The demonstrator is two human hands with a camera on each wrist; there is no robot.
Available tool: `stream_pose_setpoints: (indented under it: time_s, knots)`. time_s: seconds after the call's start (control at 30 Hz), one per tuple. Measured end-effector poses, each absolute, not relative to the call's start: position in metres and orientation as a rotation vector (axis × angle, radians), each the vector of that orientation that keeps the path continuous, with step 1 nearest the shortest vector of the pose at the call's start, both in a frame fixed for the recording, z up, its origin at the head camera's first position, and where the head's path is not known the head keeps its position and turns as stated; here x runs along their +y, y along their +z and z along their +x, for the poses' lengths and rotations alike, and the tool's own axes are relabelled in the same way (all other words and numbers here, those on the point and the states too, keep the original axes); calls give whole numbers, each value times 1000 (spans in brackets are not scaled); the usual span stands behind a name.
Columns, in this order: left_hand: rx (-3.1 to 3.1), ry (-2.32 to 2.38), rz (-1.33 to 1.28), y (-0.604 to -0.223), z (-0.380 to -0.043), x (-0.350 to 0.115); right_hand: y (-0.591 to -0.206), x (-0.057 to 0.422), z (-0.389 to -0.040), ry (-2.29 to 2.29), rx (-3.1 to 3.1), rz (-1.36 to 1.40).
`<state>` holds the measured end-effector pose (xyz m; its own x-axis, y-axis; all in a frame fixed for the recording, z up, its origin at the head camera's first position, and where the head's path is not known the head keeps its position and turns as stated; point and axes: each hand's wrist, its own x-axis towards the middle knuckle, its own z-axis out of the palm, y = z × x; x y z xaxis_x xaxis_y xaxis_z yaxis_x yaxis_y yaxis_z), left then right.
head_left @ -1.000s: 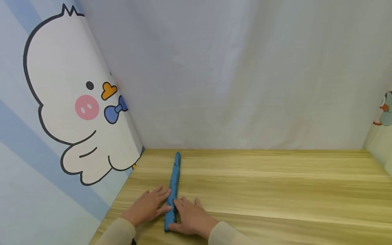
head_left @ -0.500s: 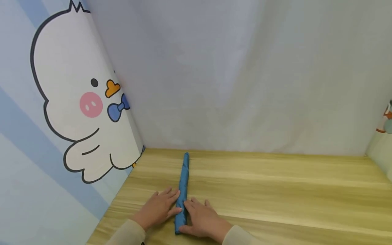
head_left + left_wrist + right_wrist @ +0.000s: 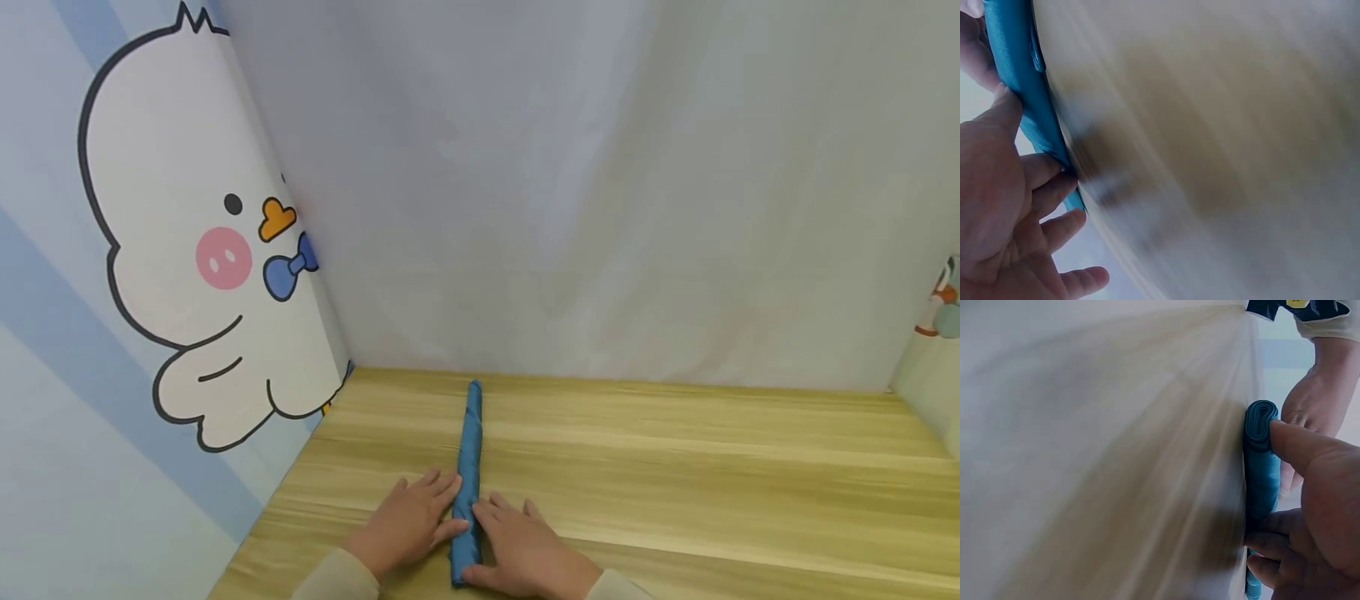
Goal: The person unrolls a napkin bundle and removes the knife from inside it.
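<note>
Touching the long blue cloth roll [image 3: 470,446] on the wood table [image 3: 712,467] from both sides, with left hand [image 3: 411,521] and right hand [image 3: 527,550] loosely spread. Likely light, soft, a bit slippery and quick to unroll. Best to hold near both ends, gently.

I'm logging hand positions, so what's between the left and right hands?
A rolled blue cloth lies on the table between the left hand and right hand, both touching it; the head view shows this.
</note>
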<state>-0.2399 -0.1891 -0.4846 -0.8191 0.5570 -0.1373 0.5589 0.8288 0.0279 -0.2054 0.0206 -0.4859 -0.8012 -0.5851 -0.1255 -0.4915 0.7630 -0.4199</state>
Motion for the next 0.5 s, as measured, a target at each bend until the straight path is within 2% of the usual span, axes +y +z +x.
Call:
stream_pose_setpoints:
  time_s: [0.5]
  knots:
    - [2858,-92,828,-478,-227,-146,-486,60,-196,-598,2666,-858]
